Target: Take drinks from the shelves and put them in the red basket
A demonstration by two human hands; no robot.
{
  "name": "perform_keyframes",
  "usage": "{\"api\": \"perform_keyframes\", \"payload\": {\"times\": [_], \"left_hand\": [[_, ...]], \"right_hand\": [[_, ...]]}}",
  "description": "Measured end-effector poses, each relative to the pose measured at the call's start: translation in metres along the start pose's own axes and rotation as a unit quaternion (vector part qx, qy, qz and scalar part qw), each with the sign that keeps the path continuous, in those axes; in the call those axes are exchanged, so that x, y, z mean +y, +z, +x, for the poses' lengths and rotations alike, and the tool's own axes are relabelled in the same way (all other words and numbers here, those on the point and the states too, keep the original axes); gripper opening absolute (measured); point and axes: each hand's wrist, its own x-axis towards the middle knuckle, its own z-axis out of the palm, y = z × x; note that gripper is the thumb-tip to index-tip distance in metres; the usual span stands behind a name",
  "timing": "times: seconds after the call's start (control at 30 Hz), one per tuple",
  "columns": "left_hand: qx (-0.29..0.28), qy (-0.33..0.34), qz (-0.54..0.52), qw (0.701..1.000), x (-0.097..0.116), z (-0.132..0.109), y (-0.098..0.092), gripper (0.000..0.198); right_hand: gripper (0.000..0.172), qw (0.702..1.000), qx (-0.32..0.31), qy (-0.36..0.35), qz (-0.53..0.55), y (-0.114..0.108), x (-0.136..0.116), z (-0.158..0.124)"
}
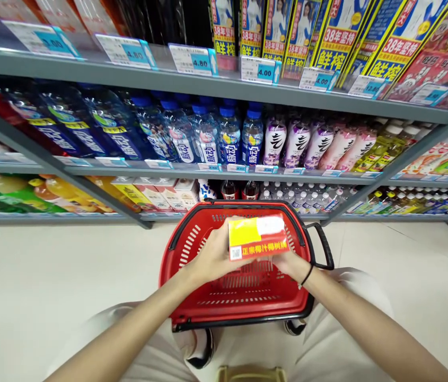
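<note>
A coconut juice carton (258, 237) is held above the red shopping basket (224, 313), its red, yellow and white face with Chinese lettering turned up toward me. My left hand (212, 255) grips the carton's left side, with most of its fingers hidden behind the box. Under the lower right edge, my right hand (288, 263) supports it, fingers largely covered by the carton. A black band circles my right wrist. The slotted basket stands on the floor between my legs, and its black handle (322, 246) sticks out to the right.
Drink shelves run across the front. Tall juice cartons (337, 37) stand above price tags on the upper shelf; blue-capped bottles (229, 135) and purple-labelled bottles (297, 140) fill the middle one. Boxes (186, 193) and bottles line the bottom. A yellowish stool edge (251, 374) shows below.
</note>
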Motion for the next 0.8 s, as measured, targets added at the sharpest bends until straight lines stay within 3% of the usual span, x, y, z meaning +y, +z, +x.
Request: {"api": "perform_keyframes", "payload": {"times": [0.13,0.23,0.3,0.37,0.43,0.6,0.7,0.8], "left_hand": [[0.137,-0.141,-0.036,0.980,0.002,0.008,0.005,0.060],[0.211,-0.203,-0.108,0.950,0.007,0.021,0.005,0.063],[0.221,-0.227,-0.153,0.936,0.009,0.028,0.005,0.064],[0.218,-0.240,-0.181,0.929,0.009,0.033,0.004,0.065],[0.211,-0.250,-0.193,0.925,0.009,0.034,0.004,0.067],[0.122,-0.213,-0.216,0.945,0.017,0.028,0.003,0.069],[0.060,-0.177,-0.180,0.966,0.021,0.020,0.009,0.069],[0.035,-0.156,-0.127,0.979,0.019,0.011,0.021,0.080]], "right_hand": [[0.058,0.999,-0.015,-0.026,-0.011,0.003,0.000,-0.012],[0.062,0.990,-0.029,-0.119,-0.066,0.003,-0.001,-0.021],[0.060,0.970,-0.033,-0.184,-0.157,0.001,-0.004,-0.026],[0.056,0.942,-0.010,-0.228,-0.244,-0.001,-0.008,-0.027],[0.056,0.936,0.025,-0.229,-0.266,-0.002,-0.009,-0.025],[0.062,0.993,0.019,-0.107,-0.048,0.006,-0.004,-0.011],[0.063,0.998,-0.007,-0.017,0.056,0.010,-0.001,-0.008],[0.067,0.994,-0.034,0.031,0.096,0.009,0.001,-0.008]]}}
